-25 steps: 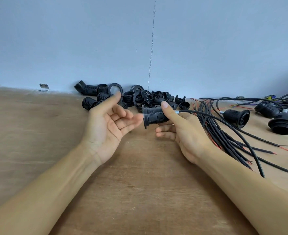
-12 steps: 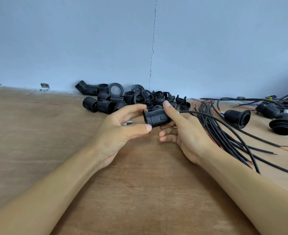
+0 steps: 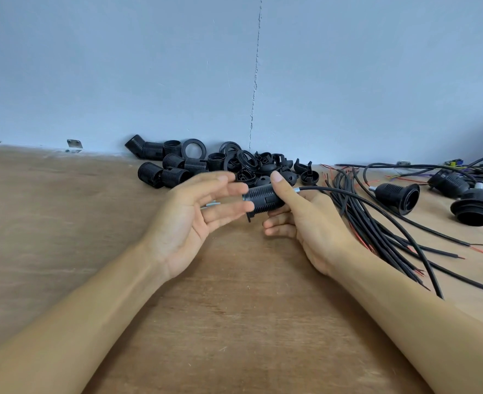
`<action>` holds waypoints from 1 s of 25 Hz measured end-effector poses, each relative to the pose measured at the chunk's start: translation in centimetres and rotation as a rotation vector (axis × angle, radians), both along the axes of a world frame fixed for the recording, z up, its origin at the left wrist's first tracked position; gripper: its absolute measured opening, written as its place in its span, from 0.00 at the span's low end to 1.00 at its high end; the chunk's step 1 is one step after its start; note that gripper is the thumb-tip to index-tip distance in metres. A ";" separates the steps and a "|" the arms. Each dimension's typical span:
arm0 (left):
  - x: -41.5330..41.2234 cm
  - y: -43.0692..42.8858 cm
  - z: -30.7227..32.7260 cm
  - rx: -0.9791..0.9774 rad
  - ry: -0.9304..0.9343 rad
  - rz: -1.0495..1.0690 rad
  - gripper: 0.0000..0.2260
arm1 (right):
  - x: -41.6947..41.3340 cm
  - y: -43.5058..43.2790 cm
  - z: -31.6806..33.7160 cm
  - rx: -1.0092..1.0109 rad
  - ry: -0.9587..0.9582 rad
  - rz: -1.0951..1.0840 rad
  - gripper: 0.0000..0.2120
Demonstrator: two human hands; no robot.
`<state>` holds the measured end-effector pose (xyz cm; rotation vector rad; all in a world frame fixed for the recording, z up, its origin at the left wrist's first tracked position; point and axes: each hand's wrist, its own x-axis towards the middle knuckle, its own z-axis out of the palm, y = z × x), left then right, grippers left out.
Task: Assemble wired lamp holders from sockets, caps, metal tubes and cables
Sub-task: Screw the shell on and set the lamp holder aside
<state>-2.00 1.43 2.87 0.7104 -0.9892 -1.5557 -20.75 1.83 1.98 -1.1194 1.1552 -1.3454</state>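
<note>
We see the thumb (image 3: 279, 185) of the right hand (image 3: 305, 223) pressed on top of a black ribbed socket (image 3: 263, 198), with the other fingers curled beneath it, so this hand grips the socket and holds it level above the table (image 3: 234, 308). The fingers (image 3: 229, 191) of the left hand (image 3: 186, 223) are straight and spread, palm turned to the socket; their tips reach its left end, though blur keeps us from telling if they touch. A short metal tube (image 3: 296, 190) juts from the socket's right end, and a black cable (image 3: 376, 207) runs from it, arching rightward over a loose bundle of cables (image 3: 376, 240). Further right lie two wired holders (image 3: 396, 194). Behind the hands, a pile (image 3: 220, 163) of black sockets and rings sits against the wall (image 3: 149, 66).
</note>
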 end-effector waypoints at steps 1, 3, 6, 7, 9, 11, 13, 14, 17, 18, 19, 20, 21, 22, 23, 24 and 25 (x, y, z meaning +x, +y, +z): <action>-0.1 0.0 -0.1 0.013 -0.064 -0.012 0.13 | 0.0 0.0 0.0 -0.007 0.001 -0.006 0.21; -0.4 0.1 -0.6 0.026 -0.221 -0.038 0.17 | -0.1 -0.1 0.0 -0.014 0.013 -0.015 0.22; -0.8 0.1 -1.1 0.042 -0.344 -0.071 0.23 | -0.4 -0.1 0.2 -0.014 0.011 0.006 0.20; -0.8 0.0 -1.2 0.064 -0.320 -0.066 0.23 | -0.4 -0.1 0.4 -0.017 0.006 0.025 0.19; -0.7 -0.4 -1.1 0.091 -0.242 -0.038 0.21 | -0.3 0.0 0.5 -0.020 0.021 0.067 0.18; -0.5 -0.5 -1.2 0.058 -0.240 -0.014 0.21 | -0.1 0.1 0.4 -0.024 0.048 0.085 0.19; -0.7 -0.4 -1.4 0.016 -0.248 -0.008 0.23 | -0.2 0.0 0.5 -0.032 0.061 0.076 0.19; -0.8 -0.2 -1.5 0.000 -0.242 -0.013 0.23 | -0.3 0.1 0.7 -0.036 0.061 0.076 0.18; -0.9 0.0 -1.8 -0.034 -0.209 -0.001 0.24 | -0.6 0.1 1.0 -0.018 0.040 0.093 0.16; -0.8 -0.1 -1.9 -0.065 -0.227 0.012 0.25 | -0.7 0.1 1.0 0.001 0.038 0.091 0.17; -0.8 -0.1 -2.0 -0.127 -0.279 0.030 0.25 | -0.7 0.1 0.9 0.021 0.041 0.085 0.17; -0.8 0.0 -2.1 -0.216 -0.358 0.053 0.24 | -0.7 0.1 0.9 0.042 0.047 0.075 0.18; -0.8 0.1 -2.2 -0.320 -0.444 0.081 0.24 | -0.6 0.0 0.9 0.063 0.054 0.061 0.20; -1.0 0.3 -2.2 -0.421 -0.530 0.119 0.25 | -0.6 0.0 0.9 0.084 0.058 0.046 0.22; -1.1 0.4 -2.3 -0.510 -0.613 0.172 0.27 | -0.6 0.0 0.9 0.100 0.059 0.033 0.24; -1.2 0.5 -2.4 -0.584 -0.685 0.230 0.28 | -0.6 0.0 0.9 0.110 0.055 0.024 0.26; -1.2 0.6 -2.5 -0.646 -0.743 0.280 0.29 | -0.7 -0.1 0.8 0.112 0.048 0.020 0.27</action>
